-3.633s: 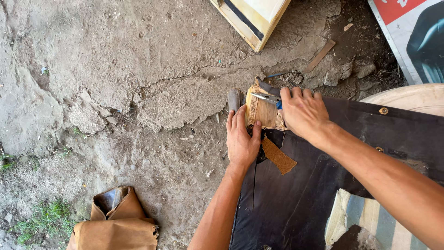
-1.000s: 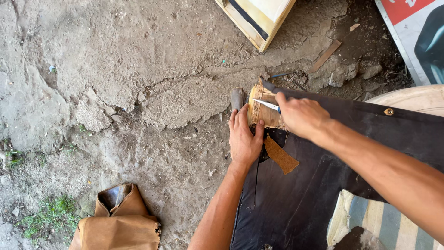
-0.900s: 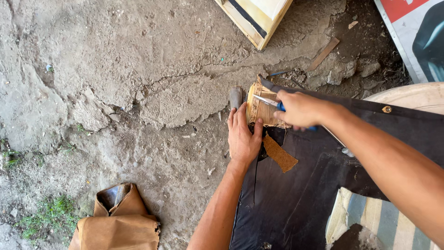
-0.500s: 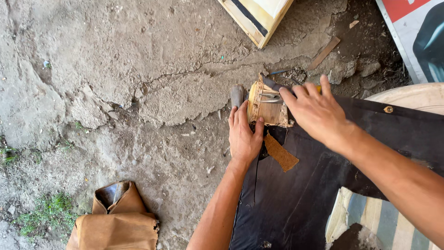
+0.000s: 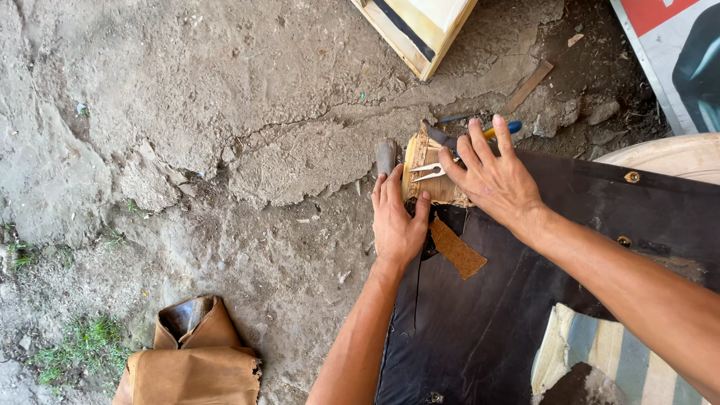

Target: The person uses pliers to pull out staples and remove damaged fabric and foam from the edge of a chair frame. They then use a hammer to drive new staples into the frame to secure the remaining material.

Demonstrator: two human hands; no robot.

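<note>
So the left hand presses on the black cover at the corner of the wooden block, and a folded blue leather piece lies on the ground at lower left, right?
Not quite: the folded leather piece is tan brown, not blue, as the head view shows. The rest holds: the left hand presses on the black cover at the corner of the wooden block, and the leather lies on the ground at lower left.
</note>
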